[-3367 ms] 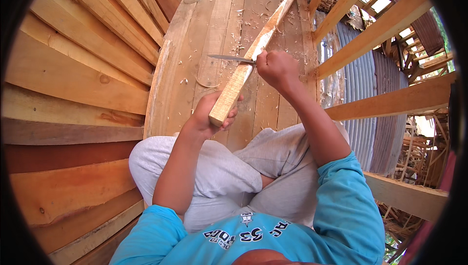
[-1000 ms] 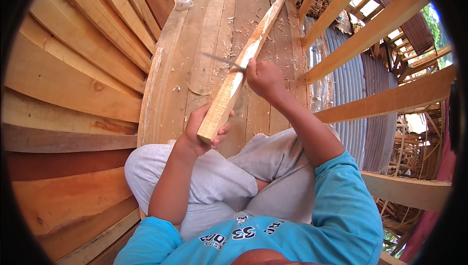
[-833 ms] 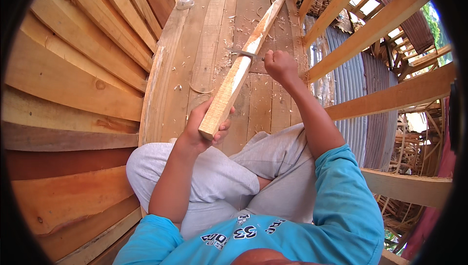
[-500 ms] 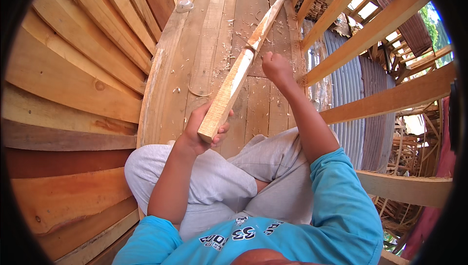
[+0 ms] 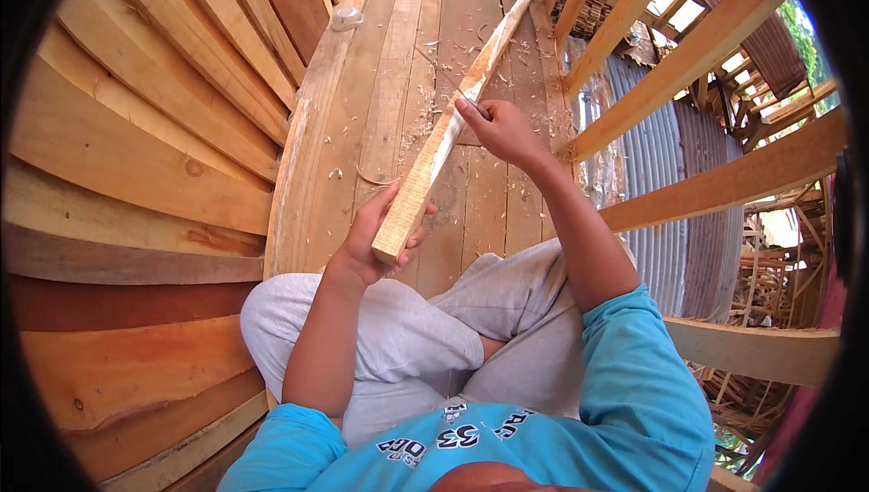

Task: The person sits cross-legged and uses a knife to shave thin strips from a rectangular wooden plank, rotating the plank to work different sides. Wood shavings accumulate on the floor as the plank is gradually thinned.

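Observation:
A long, squared piece of wood (image 5: 418,180) slants away from me, its far end whittled to a taper. My left hand (image 5: 373,231) is wrapped round its thick near end, just above my crossed legs. Its far tip rests against or hovers over the planks; I cannot tell which. My right hand (image 5: 493,128) is closed on the handle of a knife (image 5: 444,75), whose thin blade lies across the wood about midway and points to the far left. The fingers hide most of the handle.
Pale curled shavings are scattered over the plank floor (image 5: 362,139). A small clear plastic object (image 5: 347,19) sits at the far left. Stacked boards (image 5: 136,130) form a wall on my left; wooden rails (image 5: 724,182) and corrugated metal sheets (image 5: 656,252) are on my right.
My right hand has shifted slightly left and turned, so the knife blade now shows across the wood, pointing far left. The left hand keeps its hold on the wood.

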Action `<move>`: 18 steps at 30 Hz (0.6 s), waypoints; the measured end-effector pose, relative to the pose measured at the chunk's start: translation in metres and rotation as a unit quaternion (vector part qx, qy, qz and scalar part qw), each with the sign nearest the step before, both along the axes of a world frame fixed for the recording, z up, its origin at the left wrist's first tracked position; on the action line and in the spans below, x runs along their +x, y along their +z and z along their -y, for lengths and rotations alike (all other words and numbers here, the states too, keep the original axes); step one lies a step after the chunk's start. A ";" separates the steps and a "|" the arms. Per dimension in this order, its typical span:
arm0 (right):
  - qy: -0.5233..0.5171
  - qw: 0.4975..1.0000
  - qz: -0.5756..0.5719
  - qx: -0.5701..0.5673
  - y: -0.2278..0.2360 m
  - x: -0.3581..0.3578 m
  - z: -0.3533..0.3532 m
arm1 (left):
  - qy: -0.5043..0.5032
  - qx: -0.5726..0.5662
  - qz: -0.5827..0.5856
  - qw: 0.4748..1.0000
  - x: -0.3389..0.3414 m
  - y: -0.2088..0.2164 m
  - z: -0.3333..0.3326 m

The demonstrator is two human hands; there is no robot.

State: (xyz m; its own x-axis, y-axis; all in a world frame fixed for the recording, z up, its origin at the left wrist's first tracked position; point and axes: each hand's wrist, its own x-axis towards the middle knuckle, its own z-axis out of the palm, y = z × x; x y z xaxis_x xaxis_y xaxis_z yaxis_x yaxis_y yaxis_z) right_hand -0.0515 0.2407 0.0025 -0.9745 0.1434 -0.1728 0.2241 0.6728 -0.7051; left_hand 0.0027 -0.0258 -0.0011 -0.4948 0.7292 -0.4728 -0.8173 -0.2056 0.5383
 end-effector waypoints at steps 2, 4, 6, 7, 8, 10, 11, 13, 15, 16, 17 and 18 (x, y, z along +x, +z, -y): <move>-0.006 0.998 -0.063 -0.009 -0.008 -0.001 -0.017 | -0.008 0.003 -0.009 1.000 0.002 -0.004 -0.006; 0.006 0.995 -0.098 -0.016 -0.010 0.001 -0.027 | -0.020 0.049 -0.013 0.999 -0.004 -0.012 -0.004; 0.030 0.993 -0.109 -0.019 -0.002 0.004 -0.030 | -0.004 0.046 -0.016 0.999 -0.007 -0.013 -0.003; 0.053 0.983 -0.173 -0.042 -0.006 0.006 -0.031 | 0.014 0.024 -0.016 0.999 -0.007 -0.008 -0.008; 0.061 0.983 -0.164 -0.055 -0.009 0.008 -0.034 | 0.032 0.002 -0.017 0.999 -0.006 -0.002 -0.013; 0.078 0.983 -0.147 -0.080 -0.012 0.016 -0.037 | 0.023 -0.041 0.029 0.998 -0.009 0.006 -0.025; 0.108 0.983 -0.126 -0.074 -0.012 0.021 -0.037 | 0.020 -0.062 0.052 0.997 -0.011 0.008 -0.030; 0.169 0.980 -0.086 -0.064 -0.009 0.031 -0.035 | -0.023 -0.033 0.032 0.999 -0.019 -0.009 -0.024; 0.210 0.974 -0.084 -0.011 -0.003 0.038 -0.026 | -0.057 0.010 0.035 0.998 -0.026 -0.030 -0.018; 0.229 0.970 -0.084 0.015 0.001 0.041 -0.018 | -0.069 0.036 0.048 0.996 -0.028 -0.038 -0.015; 0.201 0.971 -0.122 0.043 0.003 0.045 -0.008 | -0.082 0.061 0.062 0.993 -0.027 -0.038 -0.014; 0.158 0.979 -0.098 0.088 0.005 0.047 0.001 | -0.072 0.031 0.056 0.995 -0.026 -0.038 -0.015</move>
